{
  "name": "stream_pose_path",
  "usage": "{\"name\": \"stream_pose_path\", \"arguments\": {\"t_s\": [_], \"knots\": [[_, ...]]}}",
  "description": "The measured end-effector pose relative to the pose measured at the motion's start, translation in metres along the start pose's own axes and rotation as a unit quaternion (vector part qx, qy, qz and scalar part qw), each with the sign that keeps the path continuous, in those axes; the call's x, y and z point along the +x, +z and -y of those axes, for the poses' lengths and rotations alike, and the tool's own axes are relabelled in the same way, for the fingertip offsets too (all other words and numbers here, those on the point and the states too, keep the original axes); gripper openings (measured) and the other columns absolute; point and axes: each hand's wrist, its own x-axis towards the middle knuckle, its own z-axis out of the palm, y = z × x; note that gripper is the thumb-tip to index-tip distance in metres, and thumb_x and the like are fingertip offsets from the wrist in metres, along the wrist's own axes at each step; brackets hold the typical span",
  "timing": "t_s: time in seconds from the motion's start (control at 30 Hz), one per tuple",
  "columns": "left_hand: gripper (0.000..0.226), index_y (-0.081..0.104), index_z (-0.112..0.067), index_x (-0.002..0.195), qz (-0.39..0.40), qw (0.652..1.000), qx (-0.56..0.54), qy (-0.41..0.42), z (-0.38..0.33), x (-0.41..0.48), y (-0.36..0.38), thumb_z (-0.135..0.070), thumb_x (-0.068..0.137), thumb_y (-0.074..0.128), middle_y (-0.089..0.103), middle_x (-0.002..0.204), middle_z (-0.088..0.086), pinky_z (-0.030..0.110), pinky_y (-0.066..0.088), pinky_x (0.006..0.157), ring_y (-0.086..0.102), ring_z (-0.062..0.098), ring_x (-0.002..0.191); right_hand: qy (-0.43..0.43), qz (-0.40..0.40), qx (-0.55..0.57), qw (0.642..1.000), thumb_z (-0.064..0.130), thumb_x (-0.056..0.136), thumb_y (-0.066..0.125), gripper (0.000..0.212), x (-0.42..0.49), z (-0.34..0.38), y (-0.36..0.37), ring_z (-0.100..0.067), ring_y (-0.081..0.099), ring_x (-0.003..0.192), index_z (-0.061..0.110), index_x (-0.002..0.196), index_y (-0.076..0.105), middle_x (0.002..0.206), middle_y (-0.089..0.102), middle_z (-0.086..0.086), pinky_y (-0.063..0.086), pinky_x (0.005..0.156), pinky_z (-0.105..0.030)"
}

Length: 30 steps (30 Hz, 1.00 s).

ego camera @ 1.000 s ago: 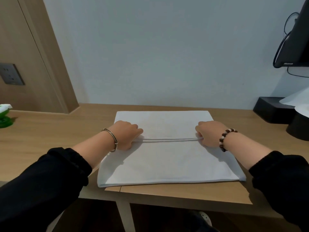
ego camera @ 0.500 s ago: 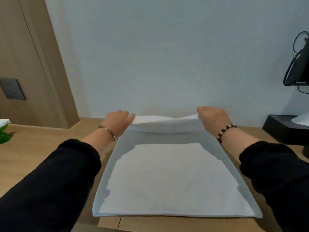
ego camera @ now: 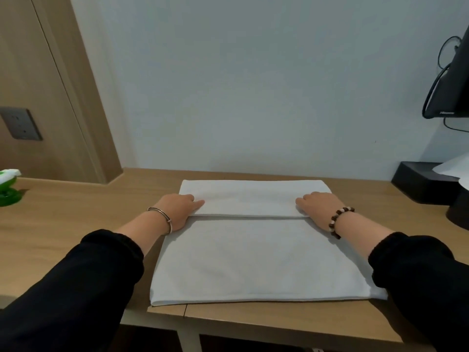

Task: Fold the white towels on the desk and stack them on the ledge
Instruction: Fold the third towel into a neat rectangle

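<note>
Towel (ego camera: pixel 253 262), white, flat on the wooden table (ego camera: pixel 63 229), middle of the view, far edge close to the pale wall (ego camera: pixel 253 97), near edge just short of the table's front. Far part turned over toward the person as a flap (ego camera: pixel 253 199), lying across the top of the rest, its free edge a straight line from hand to hand.

Left hand (ego camera: pixel 177 209) at the flap's left corner: fingers (ego camera: pixel 195 200) close together and curled down on top of the cloth, forefinger pointing inward along the edge, thumb out of sight; looks like a pinch on the corner. Right hand (ego camera: pixel 318 207) at the right corner, same way, fingers (ego camera: pixel 303 200) bunched on the flap, thumb hidden.

Thin metal bangle (ego camera: pixel 162 219) on the left wrist, brown and white bead bracelet (ego camera: pixel 340 221) on the right, black sleeves (ego camera: pixel 101 262) down to mid-forearm.

Well off to the left, at the table's end, a green and white object (ego camera: pixel 7 189), too cut off to name. Grey socket plate (ego camera: pixel 21 124) on the wood panel (ego camera: pixel 38 72) above it. Far right: black box (ego camera: pixel 416 181) on the table with white paper (ego camera: pixel 454 168) over it, and the corner of a black screen (ego camera: pixel 454 80) with cables (ego camera: pixel 436 80) hanging.
</note>
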Motion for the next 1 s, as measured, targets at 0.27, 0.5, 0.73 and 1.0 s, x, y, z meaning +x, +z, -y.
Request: {"name": "stream_pose_path", "arguments": {"t_s": [0.27, 0.5, 0.73, 1.0], "knots": [[0.040, 0.049, -0.022, 0.124, 0.076, 0.997, 0.013, 0.011, -0.013, -0.012, -0.024, -0.036, 0.088, 0.042, 0.061, 0.110, 0.003, 0.031, 0.044, 0.073, 0.059, 0.027, 0.100, 0.031, 0.113, -0.015, 0.993, 0.011, 0.089, 0.046, 0.025, 0.000, 0.006, -0.013, -0.024, 0.052, 0.104, 0.017, 0.113, 0.045, 0.115, 0.054, -0.005, 0.038, 0.075, -0.029], [0.039, 0.045, -0.026, 0.127, -0.007, 1.000, 0.007, 0.008, -0.032, 0.003, -0.032, -0.028, 0.088, 0.049, 0.043, 0.129, -0.001, 0.033, 0.039, 0.075, 0.045, 0.022, 0.117, 0.027, 0.045, 0.013, 0.999, 0.009, 0.087, 0.048, 0.040, 0.000, 0.007, -0.020, -0.025, 0.044, 0.112, 0.015, 0.125, 0.037, 0.123, 0.039, -0.006, 0.034, 0.074, -0.029], [0.057, 0.043, -0.021, 0.137, -0.147, 0.962, -0.160, -0.168, 0.008, 0.066, -0.080, 0.004, 0.086, 0.039, 0.051, 0.133, 0.007, 0.039, 0.046, 0.089, 0.053, 0.031, 0.116, 0.177, -0.144, 0.090, 0.970, -0.009, 0.086, 0.041, 0.030, 0.062, -0.036, -0.061, -0.031, 0.059, 0.098, 0.001, 0.110, 0.056, 0.128, 0.053, -0.016, 0.045, 0.069, -0.034], [0.062, 0.033, -0.010, 0.144, -0.201, 0.977, -0.048, 0.060, -0.012, 0.048, -0.016, 0.006, 0.085, 0.046, 0.030, 0.151, 0.014, 0.046, 0.026, 0.110, 0.029, 0.031, 0.140, -0.002, -0.127, 0.013, 0.992, -0.005, 0.089, 0.036, 0.049, 0.039, -0.033, -0.006, -0.022, 0.035, 0.134, 0.010, 0.136, 0.044, 0.147, 0.038, -0.006, 0.019, 0.111, -0.034]]}}
